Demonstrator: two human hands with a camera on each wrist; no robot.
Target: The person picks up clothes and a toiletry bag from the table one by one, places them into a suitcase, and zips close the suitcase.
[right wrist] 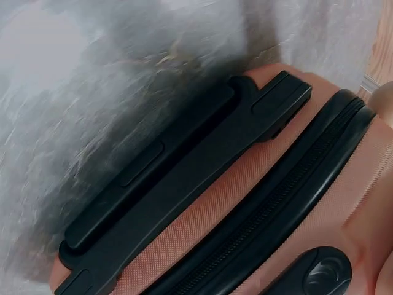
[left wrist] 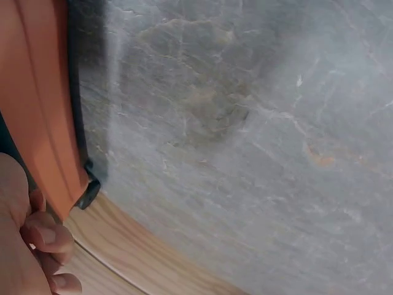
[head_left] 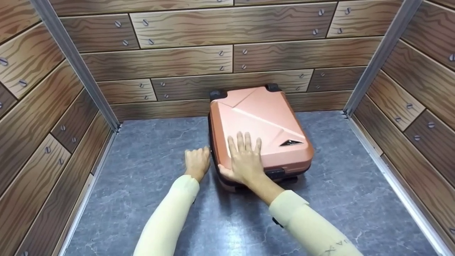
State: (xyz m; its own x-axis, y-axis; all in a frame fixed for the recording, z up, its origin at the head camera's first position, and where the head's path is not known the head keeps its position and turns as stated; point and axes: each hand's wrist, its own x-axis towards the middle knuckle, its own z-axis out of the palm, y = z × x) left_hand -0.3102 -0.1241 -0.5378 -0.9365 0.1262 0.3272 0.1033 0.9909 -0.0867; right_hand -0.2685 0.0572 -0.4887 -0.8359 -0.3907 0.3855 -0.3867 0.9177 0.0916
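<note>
A rose-gold hard-shell suitcase (head_left: 256, 121) lies flat on the floor, its black wheels (head_left: 217, 94) toward the back wall. My right hand (head_left: 246, 164) rests on its near left part, fingers straight and spread over the shell, thumb over the edge. Close beside the left side, at the height of the seam, is my left hand (head_left: 197, 161) with its fingers curled. In the left wrist view those fingers (left wrist: 52, 243) bunch near the shell; I cannot tell what is between them. The right wrist view shows the black carry handle (right wrist: 178, 175) and the black zipper (right wrist: 270, 200).
Wood-patterned panels form a back wall (head_left: 185, 60), a left wall (head_left: 42, 142) and a right wall (head_left: 412, 106). Grey metal posts (head_left: 382, 57) stand in the corners, and metal strips (head_left: 394, 185) edge the grey marbled floor (head_left: 149, 153).
</note>
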